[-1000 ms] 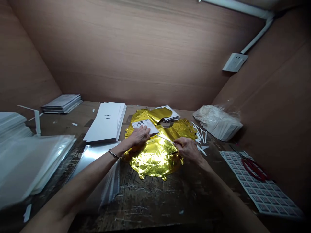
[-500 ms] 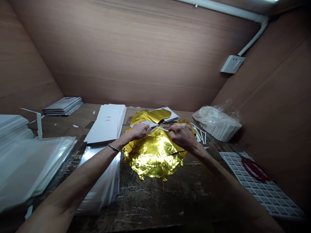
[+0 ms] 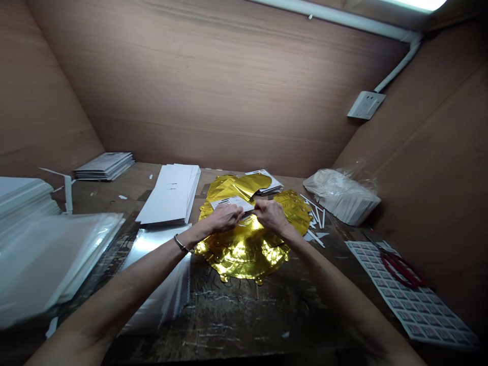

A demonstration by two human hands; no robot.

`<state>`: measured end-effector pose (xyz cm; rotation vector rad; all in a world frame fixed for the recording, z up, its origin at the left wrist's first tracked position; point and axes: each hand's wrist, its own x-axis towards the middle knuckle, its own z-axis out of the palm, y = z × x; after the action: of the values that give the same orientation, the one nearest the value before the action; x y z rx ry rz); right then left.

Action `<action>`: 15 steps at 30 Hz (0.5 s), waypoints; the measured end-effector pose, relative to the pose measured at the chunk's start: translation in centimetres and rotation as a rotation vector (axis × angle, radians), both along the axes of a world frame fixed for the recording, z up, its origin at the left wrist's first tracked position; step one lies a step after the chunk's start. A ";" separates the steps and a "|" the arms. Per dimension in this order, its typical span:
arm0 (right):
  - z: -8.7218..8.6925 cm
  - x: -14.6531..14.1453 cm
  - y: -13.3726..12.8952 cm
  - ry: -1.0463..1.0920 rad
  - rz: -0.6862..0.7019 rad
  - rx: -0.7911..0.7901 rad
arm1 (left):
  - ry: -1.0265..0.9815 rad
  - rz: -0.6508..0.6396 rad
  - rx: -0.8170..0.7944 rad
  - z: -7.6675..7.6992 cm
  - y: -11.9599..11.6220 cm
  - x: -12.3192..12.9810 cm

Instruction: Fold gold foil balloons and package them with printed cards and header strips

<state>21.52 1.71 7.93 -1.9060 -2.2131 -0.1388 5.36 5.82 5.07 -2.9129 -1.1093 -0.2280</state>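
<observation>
Flat gold foil balloons [image 3: 244,259] with small tabs round the edge lie stacked in the middle of the table. Over them, my left hand [image 3: 229,217] is closed on the near edge of a white printed card [image 3: 231,202]. My right hand [image 3: 271,214] is closed in a pinch beside the card's right end, close to my left fingers. What sits inside the right fingers is hidden. Another piece of gold foil [image 3: 253,184] lies folded behind the card.
Left are white card sheets [image 3: 163,195], clear plastic sleeves [image 3: 156,284], more sleeves [image 3: 87,254] and a card stack [image 3: 102,165]. Right are white sticks [image 3: 316,239], a plastic bag of white pieces [image 3: 343,195], a sticker sheet [image 3: 415,305] and red-handled scissors [image 3: 400,269].
My hands have come closer together; the right moved left towards the card. The thin white strip that stretched between them no longer shows. The white card is more exposed above my left hand.
</observation>
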 end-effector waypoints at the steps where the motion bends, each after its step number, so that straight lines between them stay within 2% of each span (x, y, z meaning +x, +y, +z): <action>1: -0.5 0.1 0.4 0.046 -0.029 -0.016 | 0.015 0.006 0.006 -0.2 -0.4 0.0; 6: -2.6 0.1 0.9 0.360 -0.130 -0.153 | 0.085 0.012 0.010 -0.7 -1.6 -0.4; 10: -4.4 -0.7 -0.5 0.800 -0.209 -0.436 | 0.015 0.072 -0.040 -1.3 -1.2 -0.8; 13: -5.4 -0.8 -1.3 1.114 -0.190 -0.623 | -0.081 0.153 0.007 -2.9 -0.4 -0.9; 15: -5.8 -0.6 -1.4 1.131 -0.121 -0.635 | -0.070 0.163 -0.035 -4.0 0.2 -0.9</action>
<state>20.95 0.32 2.14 -1.6410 -1.3852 1.3875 4.42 6.02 1.05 -2.8450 -1.3663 -0.3123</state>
